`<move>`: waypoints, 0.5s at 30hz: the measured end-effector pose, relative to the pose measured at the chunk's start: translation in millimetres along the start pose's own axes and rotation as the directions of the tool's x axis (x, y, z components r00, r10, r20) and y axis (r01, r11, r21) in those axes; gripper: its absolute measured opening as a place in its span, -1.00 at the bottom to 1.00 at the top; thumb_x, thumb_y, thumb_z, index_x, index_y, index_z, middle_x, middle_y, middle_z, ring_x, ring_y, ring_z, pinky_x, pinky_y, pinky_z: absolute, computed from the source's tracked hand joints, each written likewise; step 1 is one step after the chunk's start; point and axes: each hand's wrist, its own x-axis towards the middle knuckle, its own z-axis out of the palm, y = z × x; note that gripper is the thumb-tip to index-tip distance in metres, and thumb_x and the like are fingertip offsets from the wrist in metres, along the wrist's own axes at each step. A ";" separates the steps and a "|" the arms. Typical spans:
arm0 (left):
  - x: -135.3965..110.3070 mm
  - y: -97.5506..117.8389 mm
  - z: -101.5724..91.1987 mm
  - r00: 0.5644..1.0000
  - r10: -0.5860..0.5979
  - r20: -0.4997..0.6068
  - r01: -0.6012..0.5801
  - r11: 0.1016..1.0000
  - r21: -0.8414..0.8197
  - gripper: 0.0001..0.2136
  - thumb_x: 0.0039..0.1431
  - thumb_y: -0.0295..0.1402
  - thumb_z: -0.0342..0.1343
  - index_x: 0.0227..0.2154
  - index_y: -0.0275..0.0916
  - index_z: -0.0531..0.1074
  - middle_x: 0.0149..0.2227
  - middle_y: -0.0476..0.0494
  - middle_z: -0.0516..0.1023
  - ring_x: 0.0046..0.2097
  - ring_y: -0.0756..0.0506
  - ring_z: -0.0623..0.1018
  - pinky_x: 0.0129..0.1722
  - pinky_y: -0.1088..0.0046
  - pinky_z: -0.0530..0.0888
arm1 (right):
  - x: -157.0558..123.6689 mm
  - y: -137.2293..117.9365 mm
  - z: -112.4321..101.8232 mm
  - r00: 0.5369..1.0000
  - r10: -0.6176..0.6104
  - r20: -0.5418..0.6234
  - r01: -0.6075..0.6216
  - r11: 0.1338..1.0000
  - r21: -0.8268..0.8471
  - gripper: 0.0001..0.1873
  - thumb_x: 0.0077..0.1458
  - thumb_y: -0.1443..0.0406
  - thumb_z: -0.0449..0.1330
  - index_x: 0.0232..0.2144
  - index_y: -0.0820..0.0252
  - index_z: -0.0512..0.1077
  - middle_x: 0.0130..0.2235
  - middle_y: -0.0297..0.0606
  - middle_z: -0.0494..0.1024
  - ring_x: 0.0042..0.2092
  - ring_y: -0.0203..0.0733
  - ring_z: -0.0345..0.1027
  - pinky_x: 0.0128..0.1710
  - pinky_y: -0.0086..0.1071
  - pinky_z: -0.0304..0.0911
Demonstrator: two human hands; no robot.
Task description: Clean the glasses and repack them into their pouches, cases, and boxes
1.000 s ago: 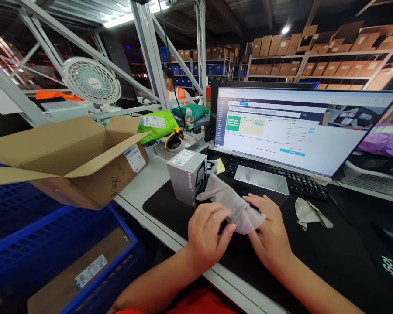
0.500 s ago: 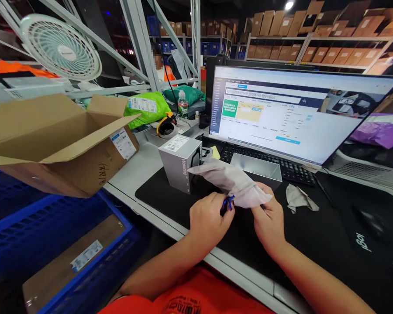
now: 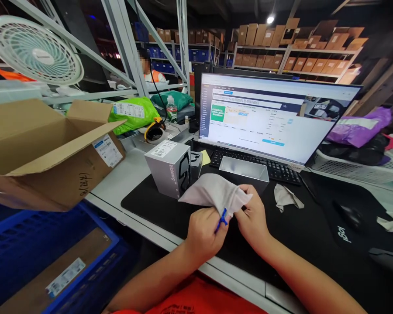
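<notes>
Between my two hands is a thin whitish pouch (image 3: 209,191), its far end pointing left over the black desk mat. A knotted blue cord (image 3: 222,219) shows at the fingertips of my left hand (image 3: 203,233), which is closed on the pouch's near edge. My right hand (image 3: 253,214) pinches the pouch's right side. What the pouch contains, if anything, is hidden. Just beyond it stands a grey printed box (image 3: 165,172) with a label on top. An open, shallow silvery box piece (image 3: 244,170) lies before the keyboard (image 3: 283,172).
A large open carton (image 3: 62,157) stands at the left, above a blue crate (image 3: 101,244). The monitor (image 3: 249,117) rises at the back. Right of my hands are a crumpled whitish scrap (image 3: 286,197) and a mouse (image 3: 349,214). A person in an orange vest (image 3: 154,76) is in the background.
My hands have drawn closer together, bunching the pouch, and the blue cord's knot shows more fully. The camera view has turned slightly right.
</notes>
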 end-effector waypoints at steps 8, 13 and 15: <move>-10.9 -7.7 -14.9 0.868 -0.495 -0.045 0.493 0.869 -0.053 -0.71 0.21 -0.28 0.22 -0.08 -0.16 0.28 -0.44 0.12 0.50 -0.52 0.06 0.43 -0.46 0.54 0.36 | 3.2 10.5 5.0 0.998 0.014 0.065 -0.010 0.997 -0.071 -0.86 0.11 0.43 0.12 -0.47 0.16 0.31 -0.26 -0.26 0.30 -0.25 -0.20 0.24 -0.29 -0.37 0.23; -19.6 -8.7 -13.9 0.837 -0.546 0.042 0.548 0.832 -0.089 -0.55 0.10 -0.22 0.31 -0.01 -0.11 0.27 -0.29 0.06 0.53 -0.43 0.04 0.45 -0.43 0.52 0.41 | 6.9 10.3 -0.6 0.996 0.072 0.051 -0.071 0.997 -0.025 -0.88 0.12 0.42 0.12 -0.45 0.17 0.37 -0.24 -0.26 0.33 -0.22 -0.19 0.28 -0.25 -0.37 0.24; -22.4 -8.8 -14.0 0.817 -0.570 0.084 0.574 0.818 -0.030 -0.58 0.07 -0.19 0.34 -0.06 -0.12 0.34 -0.32 0.07 0.51 -0.46 0.04 0.42 -0.46 0.51 0.38 | 8.1 9.4 -2.6 0.993 0.111 0.048 -0.111 0.994 0.005 -0.89 0.13 0.41 0.13 -0.43 0.16 0.41 -0.24 -0.27 0.35 -0.21 -0.19 0.30 -0.24 -0.37 0.25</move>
